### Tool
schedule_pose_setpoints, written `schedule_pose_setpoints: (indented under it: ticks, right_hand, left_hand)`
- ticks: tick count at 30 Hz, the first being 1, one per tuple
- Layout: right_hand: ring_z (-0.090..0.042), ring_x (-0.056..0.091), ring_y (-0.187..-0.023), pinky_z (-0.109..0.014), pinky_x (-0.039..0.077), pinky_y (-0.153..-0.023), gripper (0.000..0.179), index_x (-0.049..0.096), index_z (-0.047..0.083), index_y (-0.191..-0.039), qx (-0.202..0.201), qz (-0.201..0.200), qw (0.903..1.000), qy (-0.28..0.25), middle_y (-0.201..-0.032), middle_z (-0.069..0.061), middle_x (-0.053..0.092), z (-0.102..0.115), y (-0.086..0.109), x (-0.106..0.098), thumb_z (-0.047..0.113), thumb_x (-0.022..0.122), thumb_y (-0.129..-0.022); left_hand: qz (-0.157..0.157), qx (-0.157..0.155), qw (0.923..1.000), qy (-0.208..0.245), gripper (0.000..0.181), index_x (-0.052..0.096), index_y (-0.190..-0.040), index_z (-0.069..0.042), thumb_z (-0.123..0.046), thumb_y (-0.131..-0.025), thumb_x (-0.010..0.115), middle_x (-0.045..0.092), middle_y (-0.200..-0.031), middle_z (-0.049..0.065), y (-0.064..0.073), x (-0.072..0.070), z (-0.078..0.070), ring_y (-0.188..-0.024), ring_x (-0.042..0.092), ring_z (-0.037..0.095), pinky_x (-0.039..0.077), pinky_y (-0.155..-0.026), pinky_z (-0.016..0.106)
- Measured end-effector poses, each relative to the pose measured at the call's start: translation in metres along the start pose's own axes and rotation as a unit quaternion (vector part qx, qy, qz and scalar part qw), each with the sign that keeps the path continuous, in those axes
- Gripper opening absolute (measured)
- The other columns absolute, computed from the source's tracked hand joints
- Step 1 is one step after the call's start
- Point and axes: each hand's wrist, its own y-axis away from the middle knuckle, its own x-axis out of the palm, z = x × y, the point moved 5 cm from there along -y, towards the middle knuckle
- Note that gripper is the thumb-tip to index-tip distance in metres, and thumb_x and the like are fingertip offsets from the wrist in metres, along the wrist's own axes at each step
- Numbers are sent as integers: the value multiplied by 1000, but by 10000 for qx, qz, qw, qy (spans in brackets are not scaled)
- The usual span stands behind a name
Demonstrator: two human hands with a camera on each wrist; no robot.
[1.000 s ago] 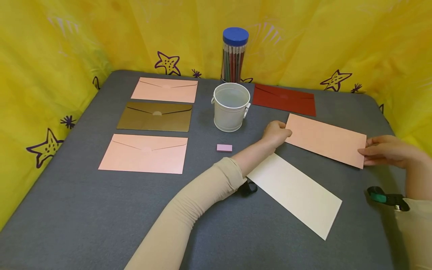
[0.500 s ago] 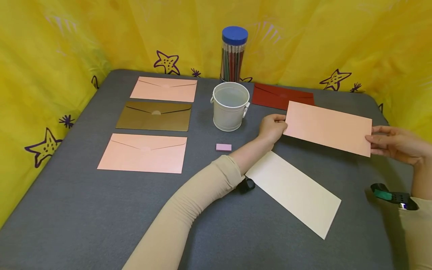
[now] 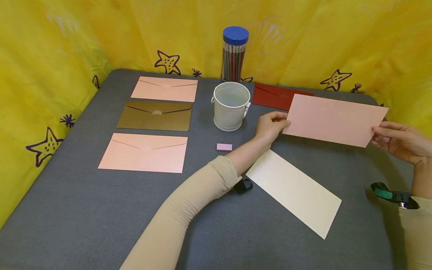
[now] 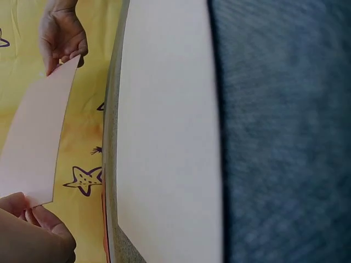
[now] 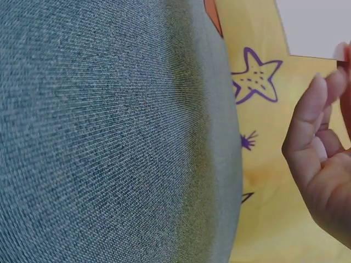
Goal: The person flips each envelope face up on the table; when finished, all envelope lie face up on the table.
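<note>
A pink envelope [image 3: 334, 120], its plain side towards the head view, is held up off the table between both hands. My left hand [image 3: 271, 129] pinches its left end, and my right hand [image 3: 401, 140] pinches the lower right corner between thumb and fingers. In the left wrist view the same envelope [image 4: 38, 137] spans from one hand to the other. Below it on the table lies a cream envelope [image 3: 297, 191], set at a slant. Behind the held envelope, a red envelope [image 3: 273, 96] is partly covered by it in the head view.
On the left lie a pink envelope [image 3: 163, 89], a gold envelope [image 3: 153, 116] and another pink envelope [image 3: 143, 153] in a column. A white bucket [image 3: 229, 112] stands mid-table, with a blue-lidded tub of pencils [image 3: 233, 60] behind and a small lilac block [image 3: 224, 147] in front.
Both hands have raised the pink envelope from close over the table and tilted it more upright. It now hides part of the red envelope.
</note>
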Motion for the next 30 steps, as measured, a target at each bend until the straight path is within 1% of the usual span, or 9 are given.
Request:
schedule_pose_setpoints:
  ticks: [5, 8, 12, 16, 19, 22, 26, 28, 30]
  right_hand:
    - [-27, 73, -102, -34, 59, -91, 52, 63, -5, -125, -220, 267, 9994, -29, -116, -17, 73, -1, 0, 2, -7, 16, -104]
    - [-25, 73, -102, -32, 60, -88, 48, 65, -2, -124, -317, -150, 9991, 255, -116, -13, 73, -2, 2, -1, -5, 21, -105]
    - [-23, 74, -102, -28, 60, -86, 45, 65, 2, -125, -379, -594, 9951, 691, -119, -6, 72, -3, 2, -3, -5, 26, -105]
    - [-22, 73, -105, -28, 59, -88, 47, 59, 2, -133, -422, -483, 9938, 905, -127, -2, 68, -4, -1, -2, -2, 22, -106]
    - [-21, 73, -103, -28, 60, -85, 46, 59, 2, -134, -391, -647, 9925, 957, -128, 2, 64, -5, -3, -4, 0, 22, -106]
    - [-22, 73, -102, -30, 61, -83, 46, 59, 2, -134, -298, -693, 9936, 841, -129, 1, 65, -6, -5, -4, -2, 22, -106]
    - [-22, 72, -98, -30, 61, -82, 47, 56, 5, -137, -246, -769, 9928, 883, -127, -1, 64, -9, -7, -4, -10, 27, -103]
    - [-21, 72, -93, -28, 61, -79, 47, 55, 7, -135, -262, -1046, 9892, 991, -121, -3, 66, -9, -10, -5, -13, 31, -100]
    - [-22, 71, -87, -27, 61, -76, 44, 55, 6, -131, -299, -1336, 9858, 971, -113, -7, 68, -8, -12, -6, -15, 34, -99]
  left_hand:
    - [-4, 178, 9998, -64, 16, 75, -100, 0, -3, -85, 73, 69, -86, 10, 0, -2, 0, -65, 48, 3, 39, -55, 15]
    - [6, 156, 9999, -30, 12, 76, -97, -1, -1, -86, 71, 66, -77, 5, 0, -1, 0, -60, 50, 4, 41, -55, 14]
    - [-42, 37, 10000, 58, 14, 75, -98, -1, 1, -89, 65, 71, -82, 13, -1, 1, 1, -56, 55, 5, 46, -55, 13]
    - [-123, -43, 9998, 171, 17, 75, -101, 2, -2, -93, 61, 74, -96, 21, -2, 0, 1, -58, 57, 7, 47, -55, 12]
    - [-139, -43, 9997, 212, 16, 74, -101, 5, 0, -91, 62, 74, -101, 23, -2, -1, 2, -62, 58, 7, 50, -58, 14]
    - [-140, -117, 9996, 203, 16, 73, -101, 6, 4, -87, 65, 73, -103, 24, -3, -1, 4, -63, 57, 7, 55, -63, 18]
    - [-139, -374, 9982, 442, 28, 60, -108, 6, 11, -81, 67, 71, -100, 29, -4, -2, 6, -58, 58, 9, 59, -62, 22]
    - [-85, -520, 9968, 594, 42, 52, -115, -1, 12, -79, 68, 71, -91, 26, -4, -2, 7, -55, 58, 10, 58, -59, 22]
    - [56, -627, 9959, 654, 53, 47, -122, -6, 12, -77, 69, 70, -81, 20, -3, 0, 8, -52, 59, 12, 57, -56, 21]
